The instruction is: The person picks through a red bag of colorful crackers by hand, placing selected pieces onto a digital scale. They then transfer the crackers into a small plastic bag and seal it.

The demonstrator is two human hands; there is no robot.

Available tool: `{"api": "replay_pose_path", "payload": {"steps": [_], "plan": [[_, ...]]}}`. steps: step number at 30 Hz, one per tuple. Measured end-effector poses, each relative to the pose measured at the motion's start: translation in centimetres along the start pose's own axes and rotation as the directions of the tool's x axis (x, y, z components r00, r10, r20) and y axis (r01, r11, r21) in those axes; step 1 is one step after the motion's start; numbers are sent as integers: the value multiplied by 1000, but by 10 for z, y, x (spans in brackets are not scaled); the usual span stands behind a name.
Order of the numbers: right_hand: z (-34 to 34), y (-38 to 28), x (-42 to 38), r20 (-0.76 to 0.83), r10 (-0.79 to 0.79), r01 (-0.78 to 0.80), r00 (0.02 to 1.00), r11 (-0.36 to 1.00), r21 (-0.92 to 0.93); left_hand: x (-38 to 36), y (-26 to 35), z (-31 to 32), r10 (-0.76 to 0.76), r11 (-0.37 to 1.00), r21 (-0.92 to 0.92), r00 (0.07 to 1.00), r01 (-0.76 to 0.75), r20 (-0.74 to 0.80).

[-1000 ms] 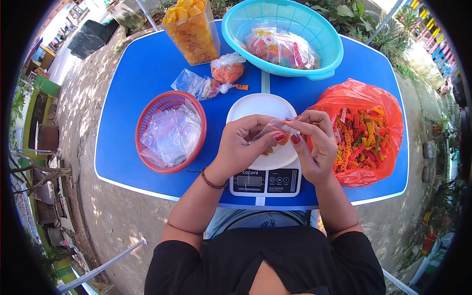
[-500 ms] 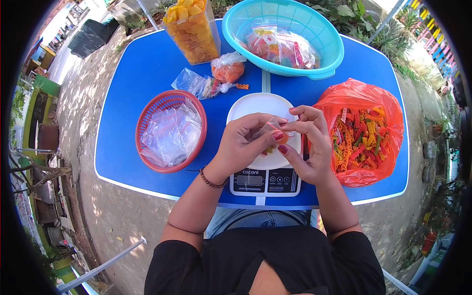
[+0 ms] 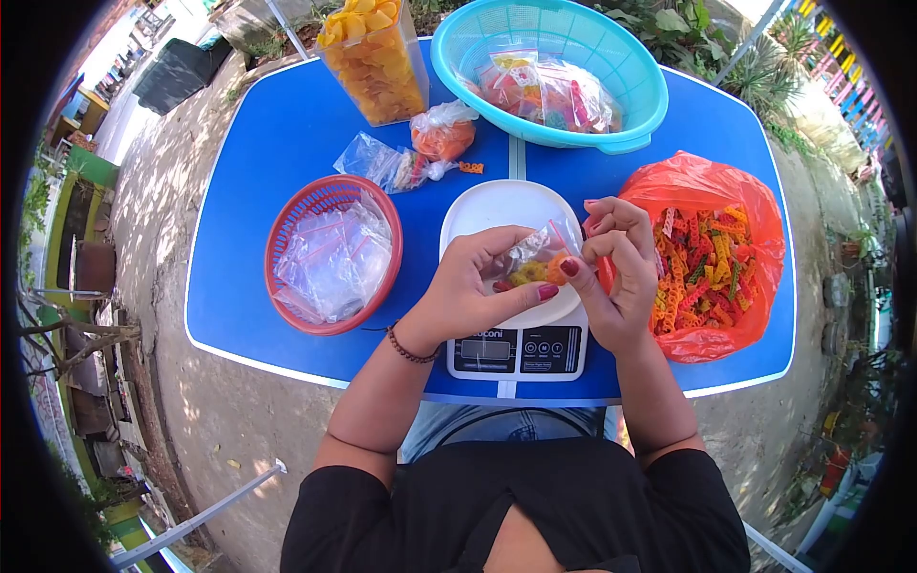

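Observation:
Between my hands, above the white kitchen scale (image 3: 468, 212), is a small clear zip bag (image 3: 538, 265) with yellow, orange and red snack pieces in it. My left hand (image 3: 480, 285) grips the bag's left side, thumb in front and fingers behind. At the bag's right edge, my right hand (image 3: 619, 272) pinches it between thumb and index finger, its other fingers curled. Right of the scale lies an open red plastic bag (image 3: 693, 181) full of colorful twisted snack pieces (image 3: 707, 272). The red basket (image 3: 275, 258) on the left holds flat clear bags (image 3: 334, 263).
A turquoise basket (image 3: 626, 81) at the back contains filled clear bags (image 3: 549, 91). Left of it stand a clear container of yellow chips (image 3: 373, 62) and a knotted bag with orange contents (image 3: 444, 137). All rest on a blue table (image 3: 239, 191).
The zip bag has turned so its snack contents show more. My right hand has shifted slightly right, and my left thumb now lies lower across the bag.

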State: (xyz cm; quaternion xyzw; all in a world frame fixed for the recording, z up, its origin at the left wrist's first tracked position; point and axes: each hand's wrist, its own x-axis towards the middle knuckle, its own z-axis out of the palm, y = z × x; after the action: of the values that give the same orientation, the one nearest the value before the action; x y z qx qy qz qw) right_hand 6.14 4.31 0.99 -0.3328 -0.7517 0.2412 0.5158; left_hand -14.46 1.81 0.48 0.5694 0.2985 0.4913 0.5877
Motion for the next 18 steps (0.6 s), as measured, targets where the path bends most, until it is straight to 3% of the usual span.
{"api": "replay_pose_path", "payload": {"steps": [3, 6, 8, 11, 14, 18], "plan": [[0, -2, 2, 33, -5, 5, 999, 1000, -9, 2, -5, 0, 9, 996, 93, 998, -3, -63], [-1, -3, 2, 94, 0, 1, 996, 1000, -12, 3, -5, -2, -54, 996, 64, 997, 57, -58], [-2, 1, 0, 139, 20, -17, 990, 1000, -16, 4, -7, -2, -16, 996, 86, 999, 20, -48], [1, -1, 1, 82, 27, -33, 996, 997, 75, 3, -8, -1, -32, 997, 65, 998, 36, -53], [-1, -6, 2, 68, 12, -8, 998, 998, -55, 4, -5, -1, -17, 995, 100, 999, 22, -50], [0, 1, -1, 84, 28, -26, 996, 1000, -16, 4, -5, 3, 36, 996, 79, 998, -32, -51]]}}
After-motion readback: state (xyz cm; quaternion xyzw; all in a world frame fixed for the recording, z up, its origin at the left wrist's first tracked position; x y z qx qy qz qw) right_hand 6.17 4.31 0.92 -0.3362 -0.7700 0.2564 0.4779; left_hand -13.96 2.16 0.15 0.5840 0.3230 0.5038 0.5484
